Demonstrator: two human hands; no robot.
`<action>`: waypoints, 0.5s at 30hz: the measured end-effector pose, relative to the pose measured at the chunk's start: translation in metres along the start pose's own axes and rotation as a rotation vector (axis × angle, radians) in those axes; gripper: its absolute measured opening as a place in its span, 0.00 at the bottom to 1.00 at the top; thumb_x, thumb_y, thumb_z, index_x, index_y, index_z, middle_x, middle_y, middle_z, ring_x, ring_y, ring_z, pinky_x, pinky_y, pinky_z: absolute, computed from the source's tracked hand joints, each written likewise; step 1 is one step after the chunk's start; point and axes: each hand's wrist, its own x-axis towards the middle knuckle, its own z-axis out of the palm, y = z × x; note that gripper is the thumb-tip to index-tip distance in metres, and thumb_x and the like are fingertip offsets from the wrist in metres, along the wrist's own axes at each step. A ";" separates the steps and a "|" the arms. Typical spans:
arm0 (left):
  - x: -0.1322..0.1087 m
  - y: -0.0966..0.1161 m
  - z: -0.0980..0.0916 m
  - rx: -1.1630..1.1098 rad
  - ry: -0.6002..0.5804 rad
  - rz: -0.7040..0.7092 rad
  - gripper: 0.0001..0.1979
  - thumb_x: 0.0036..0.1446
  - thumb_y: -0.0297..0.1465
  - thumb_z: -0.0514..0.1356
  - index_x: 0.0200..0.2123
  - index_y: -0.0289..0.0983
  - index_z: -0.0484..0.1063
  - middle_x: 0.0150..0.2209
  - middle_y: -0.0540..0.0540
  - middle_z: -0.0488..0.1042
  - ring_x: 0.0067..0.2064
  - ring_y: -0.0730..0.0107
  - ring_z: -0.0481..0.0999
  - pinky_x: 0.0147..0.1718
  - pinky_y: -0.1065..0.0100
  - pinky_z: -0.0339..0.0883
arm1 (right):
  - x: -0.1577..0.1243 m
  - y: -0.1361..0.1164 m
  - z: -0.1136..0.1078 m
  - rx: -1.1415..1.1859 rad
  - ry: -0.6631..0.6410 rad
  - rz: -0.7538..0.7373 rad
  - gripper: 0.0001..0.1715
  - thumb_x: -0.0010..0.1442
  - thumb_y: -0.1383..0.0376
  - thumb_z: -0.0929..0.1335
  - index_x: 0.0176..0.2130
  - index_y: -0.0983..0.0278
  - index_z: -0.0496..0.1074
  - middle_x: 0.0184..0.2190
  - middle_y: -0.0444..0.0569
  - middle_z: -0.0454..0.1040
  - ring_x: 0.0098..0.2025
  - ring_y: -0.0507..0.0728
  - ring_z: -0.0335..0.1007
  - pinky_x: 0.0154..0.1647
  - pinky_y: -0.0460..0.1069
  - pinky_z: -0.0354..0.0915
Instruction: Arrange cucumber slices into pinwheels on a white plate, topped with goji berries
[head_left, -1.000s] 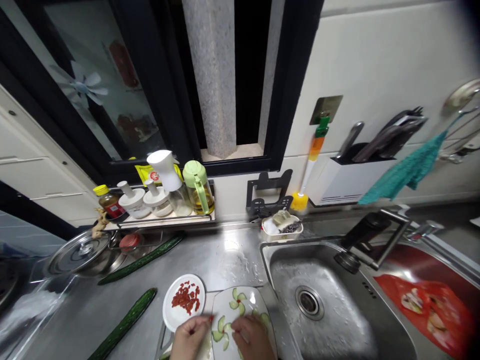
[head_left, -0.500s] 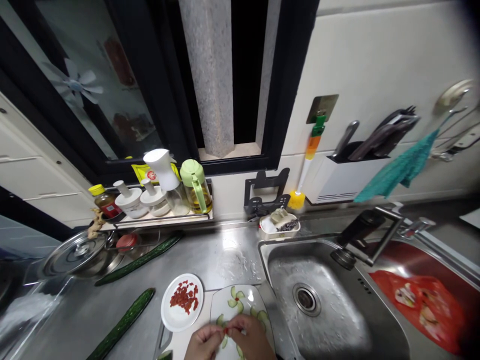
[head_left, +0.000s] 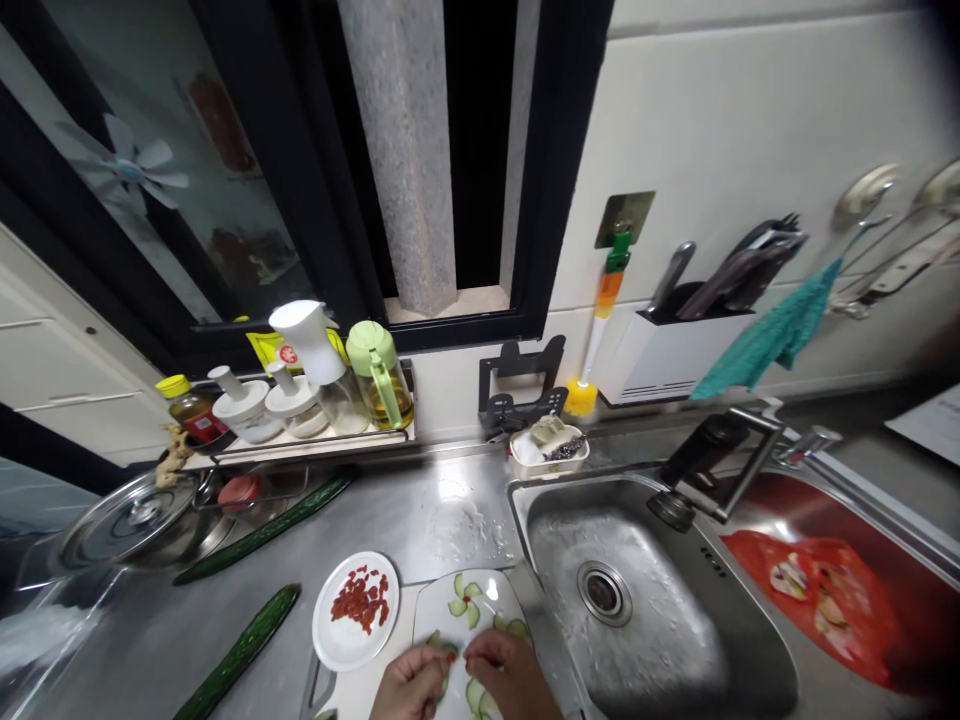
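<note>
My left hand (head_left: 415,683) is closed in a pinch over the square white plate (head_left: 429,602), with a small red goji berry (head_left: 451,657) at its fingertips. Just to its right, my right hand (head_left: 511,676) also pinches. A speck of red shows at its fingertips, too small to make out fully. On the plate, cucumber slices (head_left: 464,600) form a flower around a red centre. More slices lie beside and partly under my hands. To the left, a round white plate (head_left: 337,652) holds a pile of goji berries (head_left: 360,598).
Two whole cucumbers (head_left: 241,650) lie on the steel counter at left, near a lidded pot (head_left: 135,520). Behind stands a rack with jars and an oil bottle (head_left: 379,375). At right are the sink (head_left: 637,640), faucet (head_left: 750,470) and a red plastic bag (head_left: 832,600).
My fingertips, which met around a goji berry over the plate, are now slightly apart. The camera has turned a little to the right, shifting the scene left.
</note>
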 end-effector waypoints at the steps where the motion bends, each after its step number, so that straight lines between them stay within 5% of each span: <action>1: 0.000 0.000 0.001 -0.008 0.000 0.006 0.19 0.33 0.44 0.71 0.23 0.36 0.74 0.13 0.59 0.64 0.15 0.85 0.54 0.18 0.74 0.39 | 0.000 0.002 -0.003 -0.007 0.005 0.004 0.10 0.42 0.61 0.65 0.24 0.63 0.73 0.22 0.46 0.72 0.29 0.57 0.68 0.32 0.50 0.61; 5: -0.002 0.001 0.007 0.007 0.055 0.018 0.18 0.31 0.41 0.72 0.21 0.36 0.73 0.14 0.58 0.66 0.16 0.86 0.54 0.18 0.75 0.41 | -0.003 0.006 -0.022 -0.110 0.038 -0.007 0.09 0.43 0.61 0.64 0.23 0.62 0.72 0.23 0.46 0.73 0.30 0.57 0.68 0.32 0.50 0.60; 9: -0.007 0.000 0.016 -0.060 0.120 -0.009 0.19 0.29 0.42 0.73 0.20 0.36 0.73 0.19 0.52 0.75 0.19 0.82 0.65 0.21 0.76 0.50 | -0.004 0.010 -0.046 -0.239 0.112 0.023 0.11 0.44 0.59 0.63 0.24 0.62 0.72 0.24 0.47 0.74 0.30 0.58 0.69 0.32 0.50 0.60; 12: -0.009 -0.002 0.021 -0.106 0.101 -0.029 0.21 0.26 0.43 0.74 0.18 0.35 0.71 0.19 0.50 0.76 0.24 0.76 0.73 0.22 0.77 0.52 | -0.003 0.013 -0.059 -0.288 0.141 0.038 0.13 0.44 0.58 0.63 0.24 0.62 0.72 0.23 0.48 0.73 0.30 0.59 0.68 0.32 0.50 0.59; 15: -0.010 -0.007 0.024 -0.106 0.055 -0.023 0.23 0.26 0.44 0.74 0.16 0.36 0.68 0.17 0.50 0.75 0.21 0.78 0.70 0.19 0.76 0.49 | 0.000 0.015 -0.064 -0.315 0.143 0.052 0.14 0.43 0.58 0.62 0.25 0.62 0.73 0.23 0.48 0.74 0.30 0.59 0.68 0.32 0.51 0.59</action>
